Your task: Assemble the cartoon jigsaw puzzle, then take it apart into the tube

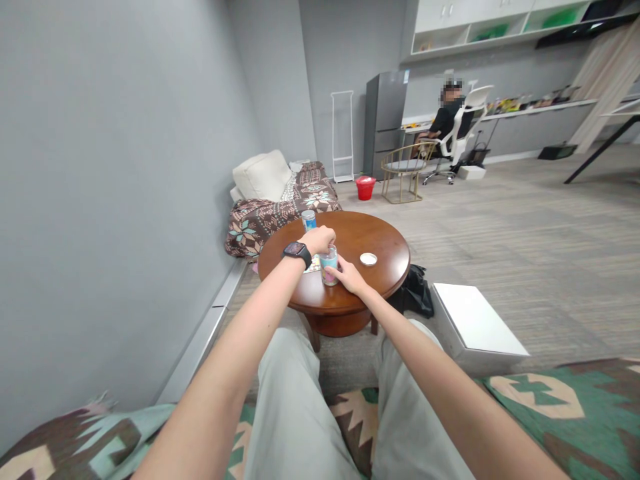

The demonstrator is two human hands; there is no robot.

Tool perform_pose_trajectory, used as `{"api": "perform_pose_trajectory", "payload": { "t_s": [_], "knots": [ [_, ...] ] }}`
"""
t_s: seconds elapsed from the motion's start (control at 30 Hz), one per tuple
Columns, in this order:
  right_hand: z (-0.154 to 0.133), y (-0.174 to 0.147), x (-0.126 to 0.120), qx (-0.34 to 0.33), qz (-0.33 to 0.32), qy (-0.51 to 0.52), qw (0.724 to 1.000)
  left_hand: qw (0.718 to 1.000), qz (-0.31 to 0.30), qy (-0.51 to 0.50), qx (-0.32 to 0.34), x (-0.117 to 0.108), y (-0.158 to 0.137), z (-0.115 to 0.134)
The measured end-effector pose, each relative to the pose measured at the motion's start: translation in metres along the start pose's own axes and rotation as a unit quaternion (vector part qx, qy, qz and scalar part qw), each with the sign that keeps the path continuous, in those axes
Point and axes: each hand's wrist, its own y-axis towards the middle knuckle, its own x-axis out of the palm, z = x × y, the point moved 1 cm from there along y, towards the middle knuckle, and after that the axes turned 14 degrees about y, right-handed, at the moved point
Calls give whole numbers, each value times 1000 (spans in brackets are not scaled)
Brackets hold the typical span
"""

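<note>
A clear jar (329,275) with a blue and pink label stands upright near the front of the round wooden table (370,230). My right hand (351,276) is closed around its right side. Above the jar's open mouth is my left hand (319,238), a black watch on its wrist. Its fingers are curled and point down at the rim; what they pinch, if anything, is hidden. Behind that hand stands a second jar (309,219) with a silver lid and blue label. A round white lid (369,259) lies to the right. Partly covered by my left wrist is a patterned sheet (313,265).
A white box (477,320) and a black bag (419,292) sit on the floor right of the table. Beyond are a patterned sofa (313,190), a red bucket (365,189) and a gold-framed chair (404,167). Farther back, a person (445,120) sits in an office chair.
</note>
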Motion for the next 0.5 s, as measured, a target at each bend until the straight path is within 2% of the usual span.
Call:
{"api": "perform_pose_trajectory", "payload": {
  "t_s": [0.27, 0.5],
  "knots": [
    [-2, -2, 1, 2, 0, -7, 1000, 999, -11, -23, 19, 3, 2, -6],
    [-2, -2, 0, -1, -5, -4, 1000, 998, -11, -57, 1, 4, 0, -9]
  ]
}}
